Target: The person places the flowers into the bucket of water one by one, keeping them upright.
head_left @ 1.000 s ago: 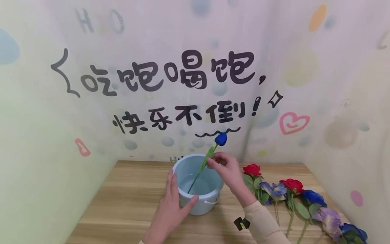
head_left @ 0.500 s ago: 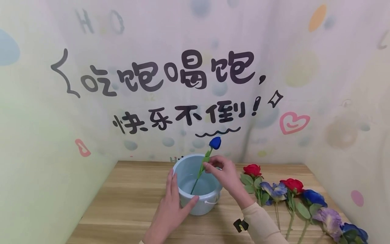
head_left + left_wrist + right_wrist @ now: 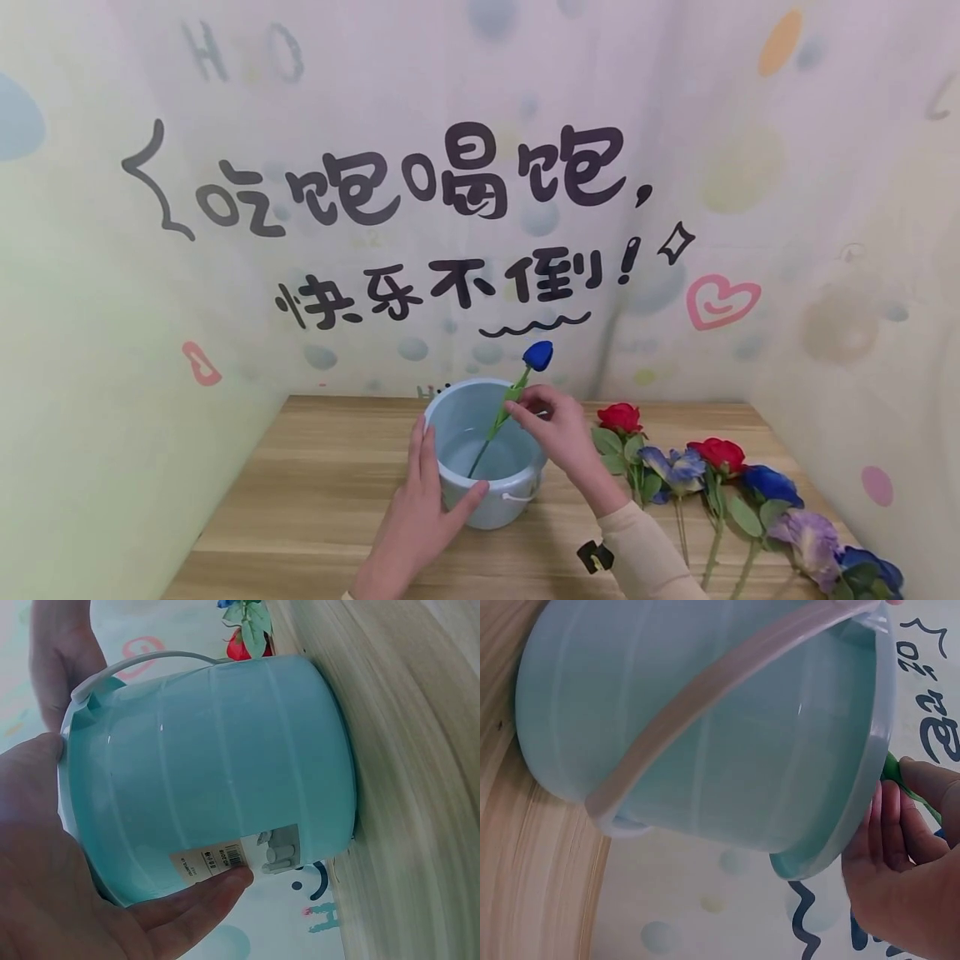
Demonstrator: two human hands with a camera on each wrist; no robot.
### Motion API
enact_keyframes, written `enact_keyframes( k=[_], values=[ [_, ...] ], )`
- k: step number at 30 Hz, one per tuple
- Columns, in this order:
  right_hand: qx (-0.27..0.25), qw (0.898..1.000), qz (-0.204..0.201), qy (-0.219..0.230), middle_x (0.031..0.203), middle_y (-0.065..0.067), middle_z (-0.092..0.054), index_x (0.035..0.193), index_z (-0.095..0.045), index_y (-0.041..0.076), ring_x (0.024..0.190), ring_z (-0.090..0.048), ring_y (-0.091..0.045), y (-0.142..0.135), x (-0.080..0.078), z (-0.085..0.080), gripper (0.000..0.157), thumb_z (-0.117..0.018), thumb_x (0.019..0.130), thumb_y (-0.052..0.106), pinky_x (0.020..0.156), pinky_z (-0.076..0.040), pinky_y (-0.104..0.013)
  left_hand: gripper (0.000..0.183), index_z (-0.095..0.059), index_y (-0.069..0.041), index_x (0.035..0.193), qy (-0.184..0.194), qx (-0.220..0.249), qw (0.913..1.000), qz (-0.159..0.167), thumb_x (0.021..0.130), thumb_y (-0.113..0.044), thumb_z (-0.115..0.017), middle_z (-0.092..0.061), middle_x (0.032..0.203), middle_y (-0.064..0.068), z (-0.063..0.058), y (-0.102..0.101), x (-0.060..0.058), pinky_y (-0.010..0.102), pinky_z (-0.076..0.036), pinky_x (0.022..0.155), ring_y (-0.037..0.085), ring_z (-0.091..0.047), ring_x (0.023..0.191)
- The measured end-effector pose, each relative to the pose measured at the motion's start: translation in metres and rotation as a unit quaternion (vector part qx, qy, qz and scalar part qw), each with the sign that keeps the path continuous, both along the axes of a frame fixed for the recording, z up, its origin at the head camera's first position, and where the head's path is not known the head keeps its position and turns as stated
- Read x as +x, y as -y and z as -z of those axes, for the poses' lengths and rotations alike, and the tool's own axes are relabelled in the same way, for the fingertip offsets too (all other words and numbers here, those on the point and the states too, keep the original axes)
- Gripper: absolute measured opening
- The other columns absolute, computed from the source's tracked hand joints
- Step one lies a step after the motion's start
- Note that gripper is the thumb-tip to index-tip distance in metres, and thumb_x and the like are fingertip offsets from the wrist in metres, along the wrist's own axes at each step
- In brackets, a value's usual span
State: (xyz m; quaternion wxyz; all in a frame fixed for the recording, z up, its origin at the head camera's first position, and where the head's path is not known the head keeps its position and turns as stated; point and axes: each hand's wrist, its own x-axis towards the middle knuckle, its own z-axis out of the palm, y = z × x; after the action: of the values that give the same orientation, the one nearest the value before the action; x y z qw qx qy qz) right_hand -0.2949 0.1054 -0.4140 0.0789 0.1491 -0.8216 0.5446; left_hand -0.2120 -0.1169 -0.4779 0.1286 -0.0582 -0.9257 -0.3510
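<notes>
A light blue bucket (image 3: 489,507) stands upright on the table, its handle hanging down at the side. My left hand (image 3: 420,512) holds it, thumb at the near rim and fingers along its left side; in the left wrist view one fingertip lies by a printed label (image 3: 214,859). My right hand (image 3: 558,425) pinches a blue artificial tulip (image 3: 537,356) by its green leafy stem, over the bucket's right rim. The stem slants down to the left into the bucket, bloom above the rim. In the right wrist view, the right hand (image 3: 907,862) shows beside the rim with some green (image 3: 900,780) between thumb and fingers.
Several artificial flowers lie on the right of the wooden table (image 3: 300,500): red roses (image 3: 720,456), a blue-violet flower (image 3: 678,469), a blue rose (image 3: 774,486), a lilac bloom (image 3: 810,540). A printed wall covering (image 3: 375,92) rises behind the table. A small black object (image 3: 595,556) shows beside the right sleeve.
The right hand has lowered the tulip a little into the bucket; its bloom swung left, then slightly back right. The left hand and the bucket have stayed in place.
</notes>
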Motion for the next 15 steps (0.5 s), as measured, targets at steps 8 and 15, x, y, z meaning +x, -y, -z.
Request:
enact_keyframes(
  k=[8, 15],
  values=[
    [0.025, 0.998, 0.046, -0.02, 0.094, -0.001, -0.071, 0.104, -0.079, 0.012, 0.087, -0.062, -0.02, -0.01, -0.001, 0.007, 0.019, -0.081, 0.096, 0.029, 0.07, -0.055, -0.028, 0.116, -0.002, -0.015, 0.171, -0.004, -0.001, 1.0, -0.001, 0.092, -0.081, -0.055, -0.005, 0.177, 0.01, 0.001, -0.001, 0.001, 0.056, -0.057, 0.098, 0.04, -0.059, 0.131],
    [0.012, 0.997, 0.077, -0.006, 0.096, -0.003, -0.071, 0.107, -0.078, 0.01, 0.09, -0.061, -0.021, -0.016, -0.004, 0.015, 0.022, -0.082, 0.096, 0.029, 0.073, -0.054, -0.027, 0.114, -0.003, -0.013, 0.171, -0.005, -0.002, 1.0, 0.002, 0.094, -0.08, -0.055, 0.0, 0.177, 0.006, 0.001, 0.0, 0.001, 0.056, -0.057, 0.098, 0.041, -0.058, 0.132]
  ],
)
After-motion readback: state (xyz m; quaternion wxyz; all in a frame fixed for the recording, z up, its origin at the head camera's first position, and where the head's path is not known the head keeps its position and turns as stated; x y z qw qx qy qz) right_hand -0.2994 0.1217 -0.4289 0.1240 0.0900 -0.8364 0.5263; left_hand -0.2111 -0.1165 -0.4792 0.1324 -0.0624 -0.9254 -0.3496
